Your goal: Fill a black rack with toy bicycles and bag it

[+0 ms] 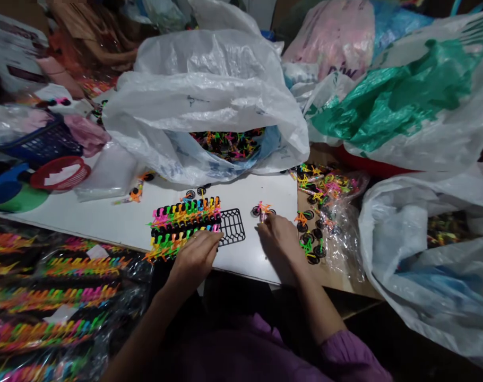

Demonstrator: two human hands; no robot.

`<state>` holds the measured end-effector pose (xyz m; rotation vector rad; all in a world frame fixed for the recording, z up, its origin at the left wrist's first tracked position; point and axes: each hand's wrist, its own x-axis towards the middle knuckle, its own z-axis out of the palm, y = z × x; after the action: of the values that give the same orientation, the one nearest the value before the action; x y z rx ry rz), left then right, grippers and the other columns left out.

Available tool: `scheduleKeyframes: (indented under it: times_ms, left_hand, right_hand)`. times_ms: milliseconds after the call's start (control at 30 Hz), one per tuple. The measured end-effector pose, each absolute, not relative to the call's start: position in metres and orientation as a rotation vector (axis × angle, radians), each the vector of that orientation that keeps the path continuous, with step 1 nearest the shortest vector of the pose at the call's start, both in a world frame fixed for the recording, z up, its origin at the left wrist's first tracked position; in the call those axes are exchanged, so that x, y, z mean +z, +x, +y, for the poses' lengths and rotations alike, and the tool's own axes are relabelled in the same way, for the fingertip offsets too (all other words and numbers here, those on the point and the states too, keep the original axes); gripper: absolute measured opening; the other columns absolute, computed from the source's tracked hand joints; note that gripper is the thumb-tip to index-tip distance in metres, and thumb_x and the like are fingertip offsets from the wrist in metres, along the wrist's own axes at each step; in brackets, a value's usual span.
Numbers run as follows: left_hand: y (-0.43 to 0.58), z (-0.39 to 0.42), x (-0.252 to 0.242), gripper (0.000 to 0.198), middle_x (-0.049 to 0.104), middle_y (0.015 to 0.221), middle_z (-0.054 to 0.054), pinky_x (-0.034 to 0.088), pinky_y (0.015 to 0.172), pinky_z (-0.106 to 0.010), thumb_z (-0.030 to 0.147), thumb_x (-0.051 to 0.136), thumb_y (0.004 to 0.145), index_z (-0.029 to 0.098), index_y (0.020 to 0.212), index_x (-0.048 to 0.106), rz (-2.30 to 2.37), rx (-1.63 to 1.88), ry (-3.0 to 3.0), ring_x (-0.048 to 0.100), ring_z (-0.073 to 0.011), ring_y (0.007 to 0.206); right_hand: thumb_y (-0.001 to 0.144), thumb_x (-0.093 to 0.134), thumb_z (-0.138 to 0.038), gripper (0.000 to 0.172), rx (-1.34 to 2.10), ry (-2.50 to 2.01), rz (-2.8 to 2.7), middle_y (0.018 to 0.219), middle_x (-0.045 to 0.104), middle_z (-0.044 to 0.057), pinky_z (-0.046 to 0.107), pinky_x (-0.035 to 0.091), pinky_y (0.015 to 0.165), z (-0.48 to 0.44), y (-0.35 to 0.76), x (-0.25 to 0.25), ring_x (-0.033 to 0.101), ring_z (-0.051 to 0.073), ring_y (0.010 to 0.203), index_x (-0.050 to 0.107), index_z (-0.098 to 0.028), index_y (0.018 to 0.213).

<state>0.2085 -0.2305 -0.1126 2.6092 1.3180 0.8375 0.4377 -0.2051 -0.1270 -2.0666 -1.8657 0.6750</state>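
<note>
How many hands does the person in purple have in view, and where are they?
2: the left hand is at the black rack; the right hand has its fingertips at a toy bicycle. Neither is fully hidden, though some fingers are.

Little can be read. Behind and right of the big white sack (pixel 209 101), a pinkish bag (pixel 337 32) bears dark lettering (pixel 342 70), perhaps "niw", though the reading is uncertain. The sack's own front has a small dark mark (pixel 197 100), illegible. Left of the sack, print on a white package (pixel 10 45) is too blurred to read.
</note>
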Motion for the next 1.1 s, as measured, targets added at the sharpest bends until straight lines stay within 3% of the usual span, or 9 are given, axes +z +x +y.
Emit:
scheduleKeyframes:
  times_ms: [133,267,533,733,1100]
  left_hand:
    - [0.210,-0.231,-0.110,0.022,0.066,0.091,-0.006,0.046,0.086,-0.031,0.011,0.046,0.084,0.015,0.101,0.057,1.322,0.836,2.594,0.060,-0.0164,0.089]
    - [0.210,-0.231,-0.107,0.022,0.065,0.091,-0.006,0.046,0.085,-0.030,0.011,0.045,0.084,0.014,0.102,0.057,1.312,0.801,2.578,0.059,-0.0159,0.089]
    - [0.209,-0.232,-0.109,0.021,0.065,0.093,-0.005,0.046,0.085,-0.030,0.012,0.046,0.084,0.017,0.102,0.056,1.317,0.817,2.531,0.059,-0.0158,0.090]
    - [0.210,-0.232,-0.108,0.020,0.065,0.092,-0.005,0.047,0.084,-0.030,0.012,0.047,0.084,0.017,0.101,0.057,1.297,0.842,2.519,0.059,-0.0153,0.089]
    - [0.206,-0.231,-0.108,0.021,0.065,0.091,-0.004,0.047,0.084,-0.029,0.008,0.047,0.082,0.017,0.098,0.058,1.291,0.839,2.524,0.059,-0.0141,0.088]
  right_hand:
    - [0.086,0.049,-0.024,0.014,0.557,-1.841,-2.120,0.097,0.056,0.007,0.026,0.037,0.067,-0.213,0.406,-0.117,0.052,0.018,0.083,0.058,-0.019,0.095]
    - [0.086,0.048,-0.021,0.012,0.658,-1.491,-2.319,0.093,0.053,0.006,0.026,0.037,0.073,-0.218,0.369,-0.138,0.048,0.017,0.084,0.059,-0.018,0.090]
    - [0.086,0.049,-0.019,0.010,0.601,-1.423,-2.241,0.093,0.052,0.006,0.028,0.036,0.077,-0.220,0.363,-0.160,0.044,0.018,0.087,0.057,-0.016,0.089]
    - [0.086,0.045,-0.016,0.009,0.554,-1.420,-2.321,0.089,0.052,0.007,0.028,0.037,0.074,-0.215,0.359,-0.159,0.044,0.019,0.086,0.054,-0.015,0.085]
    - [0.091,0.043,-0.033,0.021,0.760,-1.233,-2.477,0.085,0.057,0.004,0.024,0.030,0.060,-0.190,0.371,-0.157,0.051,0.015,0.077,0.056,-0.017,0.089]
